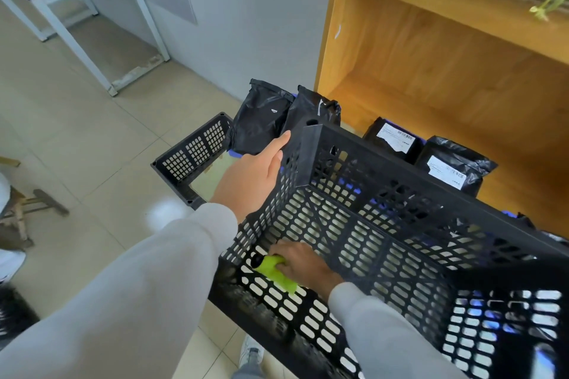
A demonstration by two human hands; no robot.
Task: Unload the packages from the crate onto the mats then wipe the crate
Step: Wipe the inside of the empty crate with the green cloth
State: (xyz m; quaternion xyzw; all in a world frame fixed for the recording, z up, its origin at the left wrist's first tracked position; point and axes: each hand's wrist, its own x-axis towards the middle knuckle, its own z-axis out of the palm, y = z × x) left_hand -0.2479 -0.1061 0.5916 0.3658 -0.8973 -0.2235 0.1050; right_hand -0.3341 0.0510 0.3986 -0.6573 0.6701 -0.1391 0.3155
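- Gripping crate [385, 224] wall at far corner: left hand [249, 175], fingers wrapped outside.
- Right hand [300, 264] inside crate, clutching green cloth [275, 272] against near wall.

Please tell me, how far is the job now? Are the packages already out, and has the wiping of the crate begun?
Unloading looks done: the crate shows no packages inside, and black packages stand outside beyond it. Wiping is in hand: the right hand holds a green cloth against the crate's inside, while the left hand grips its wall. The rest of the inside presumably remains to be wiped.
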